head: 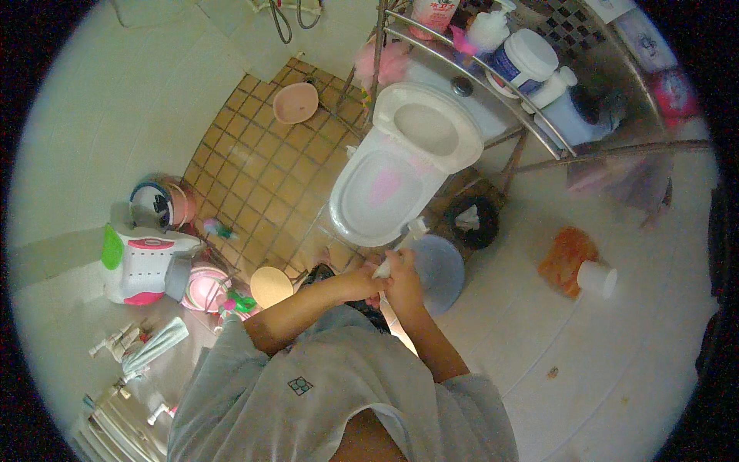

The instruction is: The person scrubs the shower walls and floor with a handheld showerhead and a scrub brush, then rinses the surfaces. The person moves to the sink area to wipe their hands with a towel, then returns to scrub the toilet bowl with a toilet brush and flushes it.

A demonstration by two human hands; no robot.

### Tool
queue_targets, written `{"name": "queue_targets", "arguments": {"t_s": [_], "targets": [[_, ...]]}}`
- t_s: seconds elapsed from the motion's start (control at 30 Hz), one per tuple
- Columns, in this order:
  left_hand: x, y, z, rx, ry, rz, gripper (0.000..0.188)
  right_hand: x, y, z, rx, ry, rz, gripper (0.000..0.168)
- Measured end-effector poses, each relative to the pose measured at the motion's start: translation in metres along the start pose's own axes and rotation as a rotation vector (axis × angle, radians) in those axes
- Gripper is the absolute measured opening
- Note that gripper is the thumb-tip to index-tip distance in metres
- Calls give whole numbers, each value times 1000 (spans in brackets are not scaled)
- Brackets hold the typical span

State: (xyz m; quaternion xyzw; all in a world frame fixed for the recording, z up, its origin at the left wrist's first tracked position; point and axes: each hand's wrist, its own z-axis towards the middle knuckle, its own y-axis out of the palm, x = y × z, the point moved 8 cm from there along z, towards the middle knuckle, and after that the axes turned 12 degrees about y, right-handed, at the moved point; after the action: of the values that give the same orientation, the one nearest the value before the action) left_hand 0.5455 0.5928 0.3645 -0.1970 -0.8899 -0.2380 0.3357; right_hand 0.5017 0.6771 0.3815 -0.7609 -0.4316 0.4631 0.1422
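Observation:
My left hand (365,284) and my right hand (403,274) are close together in front of my body, both closed on a white long-handled tool (383,269). Its small pale head (418,226) points up and right, beside the front rim of a white toilet (353,230). The head is blurred, so its exact kind is unclear. Pink colour shows inside the toilet bowl, and the toilet's seat or lid (430,128) stands raised behind it. Below the tool's head, next to my right hand, is a blue plastic basin (441,274).
A black bin (485,228) with white paper stands right of the toilet. A metal rack (462,52) holding bottles and a tub (528,55) stands over the toilet's back. A pink basin (295,103) lies on brown floor tiles. Buckets and basins (206,289) line the left wall.

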Motion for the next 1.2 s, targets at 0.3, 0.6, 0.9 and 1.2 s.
{"name": "queue_targets", "arguments": {"t_s": [0.3, 0.6, 0.9, 1.2], "targets": [[-57, -52, 22, 164, 448, 513, 60, 21, 114, 35, -345, 713, 1347, 51], [-66, -203, -40, 87, 343, 699, 46, 96, 165, 84, 151, 547, -108, 53], [-119, -307, -64, 406, 417, 445, 21, 142, 251, 185, -53, 771, -274, 44], [-142, -299, -27, 333, 213, 354, 22, 215, 250, 346, 11, 729, -238, 42]]}}
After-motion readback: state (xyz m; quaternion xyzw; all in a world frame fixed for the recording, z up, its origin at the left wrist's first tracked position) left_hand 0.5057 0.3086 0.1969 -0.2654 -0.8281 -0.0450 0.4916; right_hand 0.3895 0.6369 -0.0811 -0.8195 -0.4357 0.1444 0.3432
